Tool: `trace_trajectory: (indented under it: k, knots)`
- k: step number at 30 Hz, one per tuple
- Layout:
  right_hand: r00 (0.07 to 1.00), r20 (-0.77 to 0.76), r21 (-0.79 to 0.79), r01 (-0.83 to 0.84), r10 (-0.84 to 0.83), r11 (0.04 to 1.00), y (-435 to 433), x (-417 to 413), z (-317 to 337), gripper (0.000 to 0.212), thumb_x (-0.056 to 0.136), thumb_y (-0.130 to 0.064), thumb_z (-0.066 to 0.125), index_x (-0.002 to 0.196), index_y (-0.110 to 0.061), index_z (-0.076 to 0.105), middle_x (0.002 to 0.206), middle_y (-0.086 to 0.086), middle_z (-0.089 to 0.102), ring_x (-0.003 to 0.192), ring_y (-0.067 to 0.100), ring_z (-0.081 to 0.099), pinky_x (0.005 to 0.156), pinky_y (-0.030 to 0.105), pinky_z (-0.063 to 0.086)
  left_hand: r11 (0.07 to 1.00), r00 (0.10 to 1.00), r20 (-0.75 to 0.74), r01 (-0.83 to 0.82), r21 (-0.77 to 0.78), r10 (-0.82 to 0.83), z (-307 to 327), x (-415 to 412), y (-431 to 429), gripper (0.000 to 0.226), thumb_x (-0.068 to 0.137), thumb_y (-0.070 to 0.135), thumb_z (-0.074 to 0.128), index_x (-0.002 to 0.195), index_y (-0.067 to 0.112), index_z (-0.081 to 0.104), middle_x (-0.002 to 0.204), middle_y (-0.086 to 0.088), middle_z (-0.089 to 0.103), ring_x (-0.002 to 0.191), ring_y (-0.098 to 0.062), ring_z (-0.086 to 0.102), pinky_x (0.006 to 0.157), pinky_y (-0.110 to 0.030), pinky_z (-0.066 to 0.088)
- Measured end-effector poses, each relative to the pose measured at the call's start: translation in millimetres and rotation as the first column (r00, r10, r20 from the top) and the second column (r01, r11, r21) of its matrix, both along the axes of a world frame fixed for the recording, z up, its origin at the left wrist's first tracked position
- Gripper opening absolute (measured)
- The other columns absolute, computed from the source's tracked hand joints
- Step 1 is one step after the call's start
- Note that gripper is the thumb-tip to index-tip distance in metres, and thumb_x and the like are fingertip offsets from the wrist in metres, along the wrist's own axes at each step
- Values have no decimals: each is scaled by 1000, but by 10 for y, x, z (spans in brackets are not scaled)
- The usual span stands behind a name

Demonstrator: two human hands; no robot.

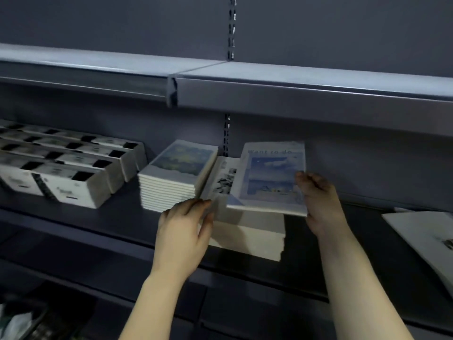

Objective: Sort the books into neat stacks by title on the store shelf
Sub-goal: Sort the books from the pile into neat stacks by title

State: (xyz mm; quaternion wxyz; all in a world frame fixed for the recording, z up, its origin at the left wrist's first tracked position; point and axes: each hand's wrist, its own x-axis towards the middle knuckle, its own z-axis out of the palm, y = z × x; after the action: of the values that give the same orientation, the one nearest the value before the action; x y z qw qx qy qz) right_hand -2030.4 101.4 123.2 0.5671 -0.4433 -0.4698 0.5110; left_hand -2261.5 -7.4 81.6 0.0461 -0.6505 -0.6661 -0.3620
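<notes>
Your right grip (316, 192) is clenched on the right edge of the blue "want to do" book (269, 177), holding it tilted just above the middle stack (247, 231). Your left grip (183, 227) pinches the near corner of the black-and-white-cover book (224, 179), which sits half under the blue one, against the left stack (176, 175) of painted-cover books.

The two covers differ, so I judge the blue book belongs on another pile. Lift it fully free before you shift the black-and-white one, so the two do not drag each other. Keep the left grip steady on that corner; the pile beneath looks stepped at its right front edge and could slip.

The upper shelf (294, 94) hangs close overhead, so move sideways and do not raise the book high. The shelf (110, 224) has open room to the right of the middle stack, before the lone book (421, 231) at the far right. The white boxes (73, 168) crowd the left.
</notes>
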Motion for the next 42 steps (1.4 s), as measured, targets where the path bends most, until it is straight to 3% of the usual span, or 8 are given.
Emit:
trace_trajectory:
  k: [6,8,11,17,22,27,31,42]
  knots:
    - [996,67,-27,-65,66,998,111,-753,12,14,99,-22,53,94,-16,64,94,6,68,73,10,68,75,33,59,993,993,-21,-114,-27,113,-66,-536,-89,40,88,38,36,113,24,65,110,4,67,94,-25,62,78,-39,44]
    - [990,105,-52,-94,99,994,167,-983,-14,16,99,-29,53,99,-17,64,103,8,68,86,18,66,93,47,53,990,991,-28,-132,-47,131,-104,-697,-96,41,87,38,37,113,24,65,110,4,67,94,-24,62,78,-37,43]
    - [983,151,-89,-91,103,992,222,-1276,-37,17,98,-32,53,96,-18,63,113,20,65,104,34,61,100,55,44,984,986,-38,-163,-71,160,-160,-912,-84,30,89,32,50,113,24,66,111,5,66,99,-22,61,81,-37,41]
    - [972,197,-117,-104,126,988,330,-1618,-85,26,86,-24,64,95,0,64,85,11,55,82,26,51,67,34,37,981,986,-22,-165,-103,164,-230,-1178,-57,29,87,23,62,115,24,65,113,4,66,102,-21,61,84,-38,43]
    - [950,278,-88,-121,141,989,309,-1725,18,9,89,-13,61,97,-17,64,87,8,59,82,22,53,66,29,38,980,988,-35,-152,-126,149,-243,-1280,2,28,86,23,63,114,25,66,113,3,66,99,-23,62,81,-37,41]
    - [884,467,31,-31,13,999,360,-1844,-39,33,74,-30,55,93,-5,64,76,10,59,68,24,53,61,31,36,984,992,-26,-123,-131,120,-229,-1328,42,28,91,28,55,118,28,62,121,8,60,107,-20,57,85,-31,34]
    - [816,577,47,22,-45,999,377,-1934,-87,23,89,-24,51,72,-9,50,63,5,48,58,22,46,54,32,31,984,994,-18,-109,-140,108,-272,-1382,83,30,88,32,51,115,28,64,118,7,63,104,-20,60,84,-33,38]
    - [644,761,92,18,-82,996,509,-2093,-130,14,92,-23,44,98,-12,52,86,6,58,73,24,54,57,31,34,987,990,-59,-134,-87,129,-367,-1472,197,33,78,32,56,109,31,66,103,8,67,89,-18,65,74,-29,41]
